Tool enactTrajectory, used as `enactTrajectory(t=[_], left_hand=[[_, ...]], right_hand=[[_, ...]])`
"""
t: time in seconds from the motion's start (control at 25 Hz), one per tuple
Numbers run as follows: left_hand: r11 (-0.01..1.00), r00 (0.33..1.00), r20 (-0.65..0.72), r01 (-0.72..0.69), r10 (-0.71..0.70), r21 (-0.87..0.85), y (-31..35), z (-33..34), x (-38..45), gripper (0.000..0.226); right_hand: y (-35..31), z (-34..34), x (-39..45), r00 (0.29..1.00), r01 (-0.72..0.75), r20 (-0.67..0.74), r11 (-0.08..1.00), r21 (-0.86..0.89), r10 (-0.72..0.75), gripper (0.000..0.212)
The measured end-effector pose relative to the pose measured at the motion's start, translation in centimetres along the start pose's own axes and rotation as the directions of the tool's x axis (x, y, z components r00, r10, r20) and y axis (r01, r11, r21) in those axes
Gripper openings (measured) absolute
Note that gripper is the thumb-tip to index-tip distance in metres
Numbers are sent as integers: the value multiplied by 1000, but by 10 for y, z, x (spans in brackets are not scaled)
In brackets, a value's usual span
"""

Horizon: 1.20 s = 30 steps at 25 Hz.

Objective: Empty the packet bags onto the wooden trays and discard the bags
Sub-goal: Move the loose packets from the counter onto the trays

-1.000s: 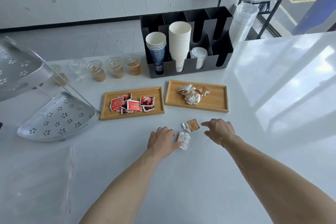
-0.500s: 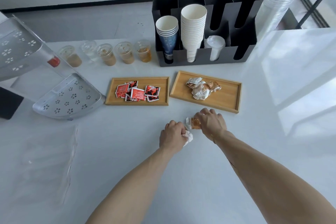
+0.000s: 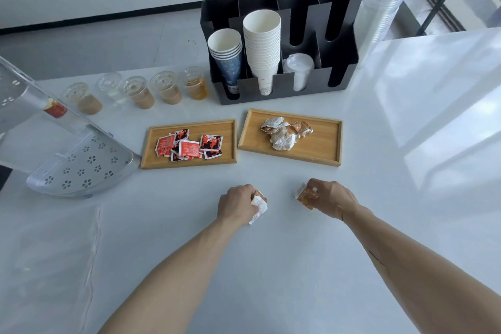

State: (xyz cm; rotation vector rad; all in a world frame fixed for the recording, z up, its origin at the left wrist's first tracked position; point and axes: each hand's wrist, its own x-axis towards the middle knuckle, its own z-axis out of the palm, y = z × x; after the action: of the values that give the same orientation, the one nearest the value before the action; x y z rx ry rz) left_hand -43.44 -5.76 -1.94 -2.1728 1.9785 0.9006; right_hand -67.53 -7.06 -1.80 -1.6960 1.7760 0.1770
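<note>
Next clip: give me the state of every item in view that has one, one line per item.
Left hand: closed on a white packet.
Right hand: closed on a brown packet.
Left tray: holds red packets.
Right tray: holds crumpled brown-and-white packets.
Lidded plastic cups: upright; most hold brown liquid.
Cup organizer: partly filled.
Clear cups: stacked, leaning.
</note>
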Motion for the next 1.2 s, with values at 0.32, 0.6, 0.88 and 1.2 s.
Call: enactTrajectory(t=[0.32,0.6,0.88,1.2], left_hand=[[979,983,72,-174,167,104,22,-20,41,25],[974,977,-87,-182,194,131,52,-83,101,31],[961,977,-93,-166,190,222,62,-87,140,40],[971,949,-253,-140,187,192,51,-78,139,29]], right_hand=[[14,-22,7,996,-36,-84,996,84,43,21],[11,-78,45,974,-36,-218,994,102,57,25],[0,-87,79,972,-85,-211,990,108,107,27],[3,-66,84,919,-56,-392,998,-38,37,37]])
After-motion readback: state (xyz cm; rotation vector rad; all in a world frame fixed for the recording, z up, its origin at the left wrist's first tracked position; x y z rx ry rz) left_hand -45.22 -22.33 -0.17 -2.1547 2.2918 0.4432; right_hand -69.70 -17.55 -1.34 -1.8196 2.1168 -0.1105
